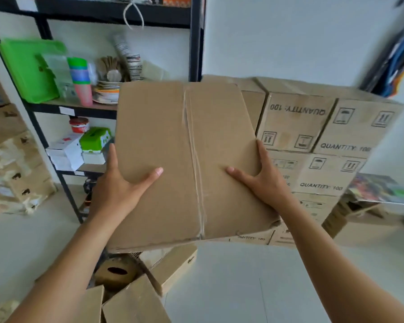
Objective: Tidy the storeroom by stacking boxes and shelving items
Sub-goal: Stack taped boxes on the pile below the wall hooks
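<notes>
The box [184,159] is held up at centre, off the floor [243,287], broad face toward the camera. The stack [324,136] stands just behind it at 3 o'clock and the shelf [75,108] at 9 o'clock. The left hand [119,185] grips its left edge and the right hand [264,180] its right edge, each thumb on the face and the fingers round the side. To place it well, I would hold it level, carry it toward 2 o'clock, land the far edge on the stack first and slide it square, minding the loose boxes [170,266] at 6 o'clock. The box is plain brown card, unprinted on this face and taped down the middle seam. One corner at 4 o'clock is creased, so the card is probably soft — squeeze gently
</notes>
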Available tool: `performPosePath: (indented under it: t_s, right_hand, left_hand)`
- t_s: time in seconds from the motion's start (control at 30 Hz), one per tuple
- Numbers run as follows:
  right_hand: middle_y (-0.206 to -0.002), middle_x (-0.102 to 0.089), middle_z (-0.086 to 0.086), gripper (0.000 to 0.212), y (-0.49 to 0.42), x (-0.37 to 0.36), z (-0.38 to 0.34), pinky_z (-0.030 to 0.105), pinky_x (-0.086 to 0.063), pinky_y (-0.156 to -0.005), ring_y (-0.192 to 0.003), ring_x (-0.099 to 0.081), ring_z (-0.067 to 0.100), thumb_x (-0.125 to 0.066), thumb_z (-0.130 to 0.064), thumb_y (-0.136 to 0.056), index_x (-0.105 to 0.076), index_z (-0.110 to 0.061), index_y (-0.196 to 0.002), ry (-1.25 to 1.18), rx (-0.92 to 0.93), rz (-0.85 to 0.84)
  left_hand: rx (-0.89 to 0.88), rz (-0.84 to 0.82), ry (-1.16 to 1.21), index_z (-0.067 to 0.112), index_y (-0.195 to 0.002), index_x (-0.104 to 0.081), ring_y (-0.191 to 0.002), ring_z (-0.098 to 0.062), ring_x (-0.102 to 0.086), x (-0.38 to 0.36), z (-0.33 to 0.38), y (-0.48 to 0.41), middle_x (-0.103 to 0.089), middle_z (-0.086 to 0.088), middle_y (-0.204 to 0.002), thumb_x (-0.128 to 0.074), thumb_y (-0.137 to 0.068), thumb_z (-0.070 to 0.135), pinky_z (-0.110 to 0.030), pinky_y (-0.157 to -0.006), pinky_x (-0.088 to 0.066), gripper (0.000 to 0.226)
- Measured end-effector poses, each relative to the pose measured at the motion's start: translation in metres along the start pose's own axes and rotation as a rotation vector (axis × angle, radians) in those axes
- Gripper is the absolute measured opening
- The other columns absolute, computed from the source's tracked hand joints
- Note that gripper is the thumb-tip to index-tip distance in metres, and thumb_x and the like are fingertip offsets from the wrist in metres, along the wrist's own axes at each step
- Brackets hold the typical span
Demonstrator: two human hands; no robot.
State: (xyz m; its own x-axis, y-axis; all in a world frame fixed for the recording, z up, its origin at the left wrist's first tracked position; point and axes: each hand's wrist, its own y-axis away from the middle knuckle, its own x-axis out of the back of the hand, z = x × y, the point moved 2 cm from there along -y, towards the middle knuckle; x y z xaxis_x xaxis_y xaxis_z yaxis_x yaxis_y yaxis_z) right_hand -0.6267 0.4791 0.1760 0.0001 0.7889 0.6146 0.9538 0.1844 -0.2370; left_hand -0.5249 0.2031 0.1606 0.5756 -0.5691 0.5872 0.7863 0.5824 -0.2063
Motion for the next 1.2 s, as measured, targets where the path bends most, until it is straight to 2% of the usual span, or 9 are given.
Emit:
performPosePath:
  t_s: [0.23, 0.37, 0.5, 0.67, 0.87, 1.03, 1.2]
  right_hand:
    - [-0.151, -0.036, 0.003, 0.106, 0.046, 0.101, 0.033, 0.025, -0.033, -0.098, -0.133, -0.041, 0.020, -0.070, -0.059, -0.073, -0.007, -0.030, -0.153, 0.014, -0.030, 0.111]
    - [-0.150, -0.038, 0.005, 0.109, 0.048, 0.140, 0.041, 0.033, -0.037, -0.103, -0.132, -0.043, 0.023, -0.068, -0.065, -0.069, -0.007, -0.032, -0.153, 0.033, -0.040, 0.155]
    - [-0.149, -0.038, 0.003, 0.113, 0.032, 0.167, 0.038, 0.037, -0.037, -0.104, -0.132, -0.043, 0.023, -0.065, -0.070, -0.064, -0.008, -0.032, -0.153, 0.040, -0.013, 0.205]
    - [-0.148, -0.040, 0.003, 0.114, -0.016, 0.184, 0.027, 0.038, -0.037, -0.106, -0.131, -0.043, 0.024, -0.064, -0.073, -0.061, -0.008, -0.033, -0.153, 0.037, 0.030, 0.280]
    - [-0.150, -0.038, 0.000, 0.110, -0.089, 0.187, 0.007, 0.036, -0.038, -0.104, -0.132, -0.043, 0.021, -0.068, -0.067, -0.068, -0.006, -0.035, -0.153, 0.015, 0.096, 0.353]
    - [-0.150, -0.037, 0.000, 0.112, -0.145, 0.188, -0.008, 0.041, -0.043, -0.102, -0.127, -0.047, 0.022, -0.066, -0.071, -0.065, -0.005, -0.035, -0.152, -0.001, 0.130, 0.384]
    - [-0.148, -0.038, 0.003, 0.113, -0.215, 0.196, -0.014, 0.045, -0.043, -0.103, -0.126, -0.047, 0.025, -0.063, -0.075, -0.064, -0.007, -0.034, -0.152, 0.028, 0.121, 0.404]
  left_hand:
    - [-0.112, -0.057, 0.017, 0.028, -0.156, -0.004, -0.131, -0.031, -0.044, -0.036, 0.083, 0.052, -0.041, -0.004, -0.150, -0.067, -0.069, 0.069, -0.041, -0.100, -0.039, 0.115]
    - [-0.198, -0.068, 0.045, 0.028, -0.155, -0.002, -0.129, -0.028, -0.048, -0.050, 0.119, 0.056, -0.045, -0.003, -0.147, -0.064, -0.065, 0.073, -0.039, -0.098, -0.042, 0.118]
    - [-0.245, -0.058, 0.039, 0.029, -0.155, -0.001, -0.130, -0.030, -0.046, -0.059, 0.150, 0.043, -0.042, -0.004, -0.149, -0.063, -0.068, 0.072, -0.038, -0.097, -0.041, 0.115]
    - [-0.296, -0.027, 0.059, 0.029, -0.155, -0.001, -0.133, -0.031, -0.042, -0.066, 0.184, -0.005, -0.038, -0.005, -0.152, -0.063, -0.068, 0.072, -0.040, -0.100, -0.040, 0.116]
    - [-0.391, 0.009, 0.122, 0.029, -0.155, -0.002, -0.129, -0.029, -0.047, -0.073, 0.211, -0.086, -0.044, -0.003, -0.147, -0.062, -0.064, 0.075, -0.042, -0.100, -0.043, 0.119]
    - [-0.454, 0.027, 0.098, 0.033, -0.153, -0.003, -0.118, -0.030, -0.054, -0.072, 0.234, -0.148, -0.052, -0.003, -0.138, -0.059, -0.059, 0.087, -0.046, -0.094, -0.049, 0.122]
    - [-0.458, 0.030, 0.059, 0.032, -0.154, 0.003, -0.122, -0.031, -0.050, -0.085, 0.267, -0.211, -0.048, -0.006, -0.142, -0.056, -0.063, 0.083, -0.046, -0.098, -0.047, 0.120]
